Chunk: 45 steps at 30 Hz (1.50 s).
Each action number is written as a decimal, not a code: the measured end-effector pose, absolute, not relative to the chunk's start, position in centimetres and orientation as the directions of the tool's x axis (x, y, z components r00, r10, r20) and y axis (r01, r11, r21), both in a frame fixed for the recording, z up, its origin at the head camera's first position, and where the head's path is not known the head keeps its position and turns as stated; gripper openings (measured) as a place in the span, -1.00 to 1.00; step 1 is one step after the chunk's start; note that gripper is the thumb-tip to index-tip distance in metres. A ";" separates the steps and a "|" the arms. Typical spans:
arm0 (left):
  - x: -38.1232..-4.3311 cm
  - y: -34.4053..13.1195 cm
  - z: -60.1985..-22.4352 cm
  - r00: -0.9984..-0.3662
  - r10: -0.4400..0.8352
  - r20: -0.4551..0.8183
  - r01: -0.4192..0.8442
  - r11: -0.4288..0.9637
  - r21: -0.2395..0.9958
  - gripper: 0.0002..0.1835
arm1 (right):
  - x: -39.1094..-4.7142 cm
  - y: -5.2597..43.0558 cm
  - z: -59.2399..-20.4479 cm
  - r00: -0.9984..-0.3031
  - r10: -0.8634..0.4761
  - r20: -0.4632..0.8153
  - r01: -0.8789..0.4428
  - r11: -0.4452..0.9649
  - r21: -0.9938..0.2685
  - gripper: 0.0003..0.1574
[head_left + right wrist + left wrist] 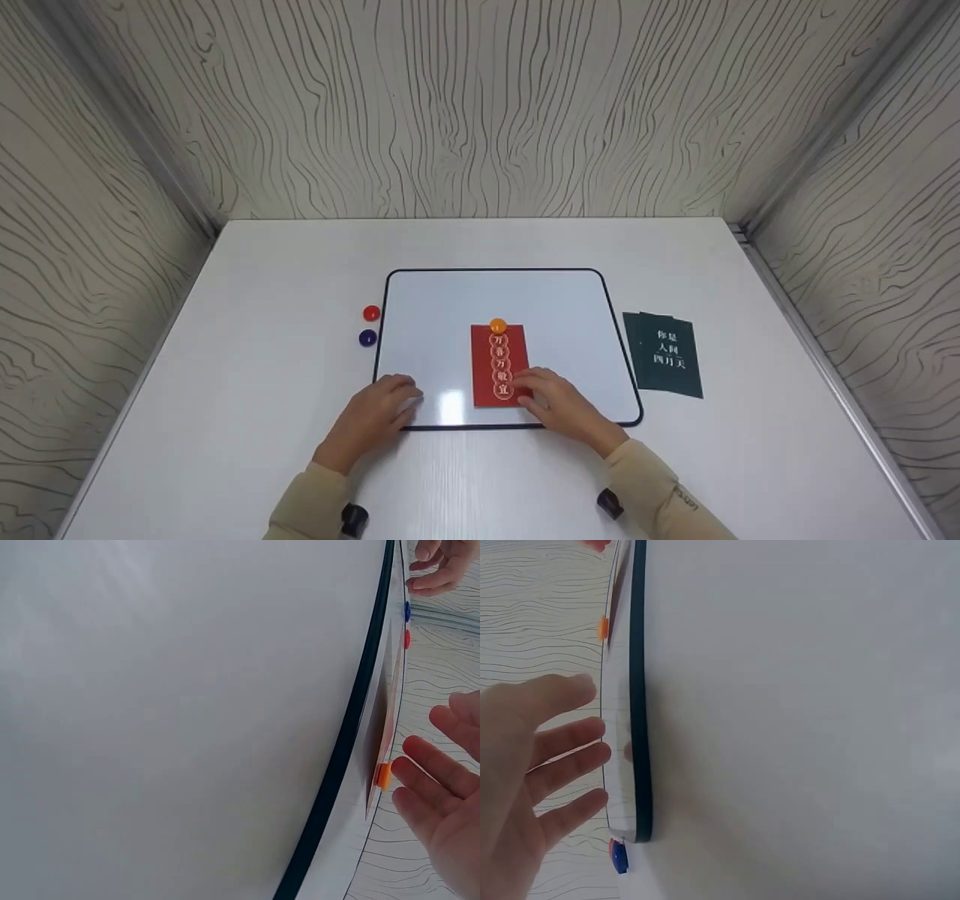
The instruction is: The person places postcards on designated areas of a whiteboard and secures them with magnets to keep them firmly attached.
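Note:
On the whiteboard (570,300) lies a red card (481,367) with white characters in a column of rings. An orange round magnet (498,326) sits on the card's top edge. My right hand (561,405) hovers at the card's lower right side, fingertips overlapping it in the head view. In the right wrist view its fingers (427,765) are loosely extended and grip nothing. The left hand (375,414) is over the board's lower left corner. Its fingers (570,769) show spread and holding nothing in the left wrist view.
A red magnet (371,313) and a dark blue magnet (367,338) lie just left of the whiteboard. Dark green cards (667,375) with white characters overlap each other to its right. Wood-grain patterned panels (480,112) enclose the white table (285,277) at the back and sides.

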<state>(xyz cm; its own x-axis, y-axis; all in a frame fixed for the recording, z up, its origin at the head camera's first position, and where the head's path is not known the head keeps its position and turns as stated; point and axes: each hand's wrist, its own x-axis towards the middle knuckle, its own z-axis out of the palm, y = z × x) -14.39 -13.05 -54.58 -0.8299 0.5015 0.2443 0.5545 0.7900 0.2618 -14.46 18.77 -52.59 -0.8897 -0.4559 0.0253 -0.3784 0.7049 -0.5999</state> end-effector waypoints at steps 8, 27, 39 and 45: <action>-13.9 -14.0 -55.0 -0.859 0.491 0.143 0.511 0.814 0.275 -0.62 | -14.6 19.3 -52.6 -0.888 -0.459 0.021 -0.370 0.687 -0.625 -0.61; -13.9 -15.2 -54.9 -0.862 0.507 -0.002 0.474 0.807 0.353 -0.53 | -14.9 20.4 -52.1 -0.899 -0.438 -0.018 -0.328 0.699 -0.635 -0.59; -13.8 -15.1 -54.9 -0.861 0.508 -0.004 0.471 0.802 0.368 -0.53 | -15.3 21.4 -52.1 -0.912 -0.407 -0.053 -0.278 0.708 -0.649 -0.60; -13.8 -15.1 -54.8 -0.862 0.507 -0.013 0.467 0.803 0.370 -0.53 | -15.5 22.2 -51.9 -0.922 -0.384 -0.044 -0.263 0.706 -0.657 -0.63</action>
